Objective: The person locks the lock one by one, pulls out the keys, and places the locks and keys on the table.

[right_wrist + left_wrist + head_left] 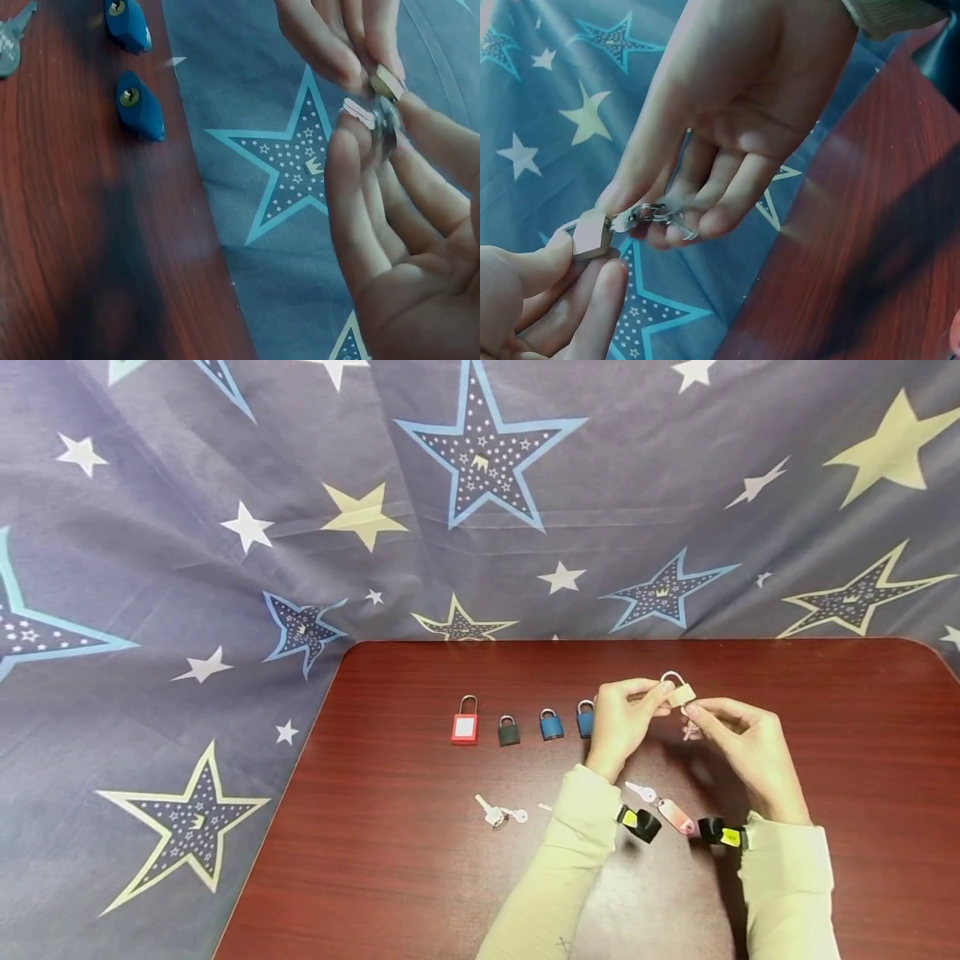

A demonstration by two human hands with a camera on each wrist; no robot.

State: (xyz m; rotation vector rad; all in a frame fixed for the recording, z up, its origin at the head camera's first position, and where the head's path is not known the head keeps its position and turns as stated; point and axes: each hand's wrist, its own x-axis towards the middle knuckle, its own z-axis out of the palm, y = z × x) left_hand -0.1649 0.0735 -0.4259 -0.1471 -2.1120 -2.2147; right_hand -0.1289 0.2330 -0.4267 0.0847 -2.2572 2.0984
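Observation:
Up over the table's right half, my left hand (624, 718) pinches a small brass padlock (681, 696) by its body, shackle upward. My right hand (753, 756) pinches a key at the bottom of that padlock. More small keys (692, 729) dangle from the same ring beside the right fingers. In the left wrist view, the key (622, 221) meets the lock's lower face; how deep it sits is hidden. The right wrist view shows the padlock (388, 82) between the left fingertips, with the key ring (386, 127) blurred against the right hand.
On the table (390, 877) stand a red padlock (464, 728), a dark padlock (508, 732) and two blue padlocks (551, 725), the second partly behind the left hand. Nearer lie loose keys (495, 814) and a key with a reddish tag (677, 817). Star-printed cloth (420, 568) hangs behind.

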